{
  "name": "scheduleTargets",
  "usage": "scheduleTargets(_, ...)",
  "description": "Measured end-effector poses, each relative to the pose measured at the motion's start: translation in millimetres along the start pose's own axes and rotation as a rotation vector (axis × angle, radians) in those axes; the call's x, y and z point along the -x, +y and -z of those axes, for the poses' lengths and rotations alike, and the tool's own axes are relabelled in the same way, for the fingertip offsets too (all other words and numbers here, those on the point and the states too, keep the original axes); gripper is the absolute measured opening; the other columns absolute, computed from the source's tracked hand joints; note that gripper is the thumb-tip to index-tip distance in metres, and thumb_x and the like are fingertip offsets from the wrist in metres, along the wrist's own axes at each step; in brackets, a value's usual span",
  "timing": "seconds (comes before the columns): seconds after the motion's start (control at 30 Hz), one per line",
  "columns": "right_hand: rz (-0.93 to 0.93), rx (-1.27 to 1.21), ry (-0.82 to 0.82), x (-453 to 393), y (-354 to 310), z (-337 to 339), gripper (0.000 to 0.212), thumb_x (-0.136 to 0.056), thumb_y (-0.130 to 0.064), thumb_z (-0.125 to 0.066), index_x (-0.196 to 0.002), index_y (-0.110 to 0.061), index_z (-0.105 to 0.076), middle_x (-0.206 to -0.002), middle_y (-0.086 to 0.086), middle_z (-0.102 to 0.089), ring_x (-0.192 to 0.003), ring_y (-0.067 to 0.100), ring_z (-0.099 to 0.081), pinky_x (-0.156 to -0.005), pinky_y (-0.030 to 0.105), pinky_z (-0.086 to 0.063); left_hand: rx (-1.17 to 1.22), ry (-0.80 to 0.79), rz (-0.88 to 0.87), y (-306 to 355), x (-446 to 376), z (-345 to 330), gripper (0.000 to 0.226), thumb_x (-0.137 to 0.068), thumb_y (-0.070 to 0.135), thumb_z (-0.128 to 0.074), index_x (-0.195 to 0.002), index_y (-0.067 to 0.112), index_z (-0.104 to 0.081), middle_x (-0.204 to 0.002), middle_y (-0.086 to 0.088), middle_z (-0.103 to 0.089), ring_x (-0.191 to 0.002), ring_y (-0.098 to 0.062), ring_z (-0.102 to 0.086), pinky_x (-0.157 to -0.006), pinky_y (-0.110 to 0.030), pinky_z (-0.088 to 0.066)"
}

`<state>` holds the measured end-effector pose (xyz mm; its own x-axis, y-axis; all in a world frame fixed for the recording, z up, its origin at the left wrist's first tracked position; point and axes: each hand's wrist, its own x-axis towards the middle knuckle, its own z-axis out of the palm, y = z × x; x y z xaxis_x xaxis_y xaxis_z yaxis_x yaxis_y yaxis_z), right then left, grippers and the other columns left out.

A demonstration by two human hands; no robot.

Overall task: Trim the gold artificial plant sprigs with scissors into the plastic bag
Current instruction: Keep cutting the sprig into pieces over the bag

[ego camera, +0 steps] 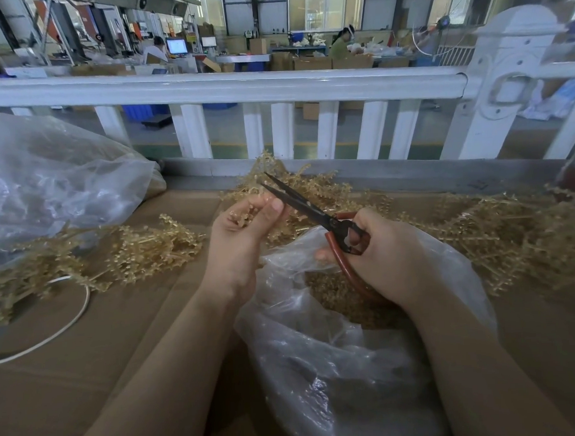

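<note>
While a gold sprig (245, 216) is pinched in the left hand (244, 234), parted scissors (312, 210) are gripped by the right hand (385, 256) above the open plastic bag (335, 364); loose sprigs (511, 237) crowd the right edge.

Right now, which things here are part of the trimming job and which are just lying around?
In the job:
- scissors, gripped by the right hand
- gold sprig, held in the left hand
- open plastic bag under both hands, with trimmed bits in it
- piles of gold sprigs waiting on the table

Just lying about:
- white cable
- big clear bag, far left
- white railing
</note>
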<state>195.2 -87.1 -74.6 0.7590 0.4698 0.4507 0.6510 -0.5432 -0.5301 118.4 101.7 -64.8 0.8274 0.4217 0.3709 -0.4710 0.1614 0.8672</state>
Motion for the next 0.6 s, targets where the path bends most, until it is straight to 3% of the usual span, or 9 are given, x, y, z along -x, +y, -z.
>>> scheduleTargets(0.07, 0.005, 0.014, 0.008, 0.1, -0.9, 0.5, 0.058, -0.059, -0.092, -0.057, -0.077, -0.038, -0.042, -0.087, -0.048, -0.052, -0.08, -0.018, -0.054, -0.05, 0.017, -0.034, -0.039, -0.022, -0.022, -2.9, 0.4, -0.5, 0.015, -0.084, 0.012, -0.069, -0.092, 0.0, -0.066, -0.093, -0.003, -0.074, -0.092, -0.014, -0.07, -0.087, -0.024, -0.052)
scheduleTargets(0.13, 0.015, 0.041, 0.029, -0.1, -0.2, 0.8, 0.057, -0.059, -0.093, -0.054, -0.076, -0.04, -0.04, -0.074, -0.03, -0.059, -0.08, -0.02, -0.052, -0.049, 0.015, -0.031, -0.054, -0.046, -0.037, -4.1, 1.2, -3.0, 0.005, -0.088, 0.006, -0.067, -0.083, 0.007, -0.065, -0.092, -0.001, -0.075, -0.093, -0.015, -0.071, -0.087, -0.023, -0.053)
scheduleTargets(0.17, 0.021, 0.056, 0.035, -0.1, 0.4, 1.0, 0.058, -0.059, -0.094, -0.053, -0.076, -0.04, -0.04, -0.064, -0.021, -0.057, -0.079, -0.019, -0.053, -0.049, 0.014, -0.03, -0.076, -0.055, -0.048, -5.1, 1.5, -3.5, 0.013, -0.09, 0.002, -0.065, -0.079, 0.01, -0.065, -0.09, 0.0, -0.075, -0.093, -0.015, -0.071, -0.086, -0.023, -0.054)
scheduleTargets(0.33, 0.034, 0.111, 0.028, -0.8, 0.9, 3.4, 0.061, -0.062, -0.094, -0.049, -0.078, -0.036, -0.041, -0.059, -0.018, -0.051, -0.053, -0.004, -0.053, -0.047, 0.012, -0.029, -0.135, -0.105, -0.08, -4.6, 1.4, -2.4, 0.008, -0.091, 0.002, -0.064, -0.084, 0.005, -0.064, -0.088, 0.003, -0.074, -0.089, -0.011, -0.07, -0.083, -0.021, -0.053)
scheduleTargets(0.47, 0.04, 0.08, 0.028, 0.0, 0.8, 3.4, 0.061, -0.061, -0.094, -0.048, -0.077, -0.036, -0.04, -0.06, -0.017, -0.053, -0.071, -0.011, -0.056, -0.047, 0.013, -0.03, -0.127, -0.113, -0.079, -4.6, 1.6, -2.2, 0.004, -0.091, 0.003, -0.064, -0.087, 0.003, -0.066, -0.089, 0.002, -0.073, -0.09, -0.011, -0.069, -0.083, -0.02, -0.052)
scheduleTargets(0.6, 0.02, 0.011, 0.027, -0.3, -0.8, 1.6, 0.059, -0.059, -0.092, -0.056, -0.075, -0.037, -0.042, -0.072, -0.022, -0.061, -0.082, -0.016, -0.054, -0.05, 0.018, -0.035, -0.104, -0.13, -0.069, -4.5, 0.7, -2.0, 0.016, -0.09, 0.005, -0.066, -0.08, 0.017, -0.07, -0.087, 0.0, -0.07, -0.088, -0.017, -0.065, -0.084, -0.025, -0.053)
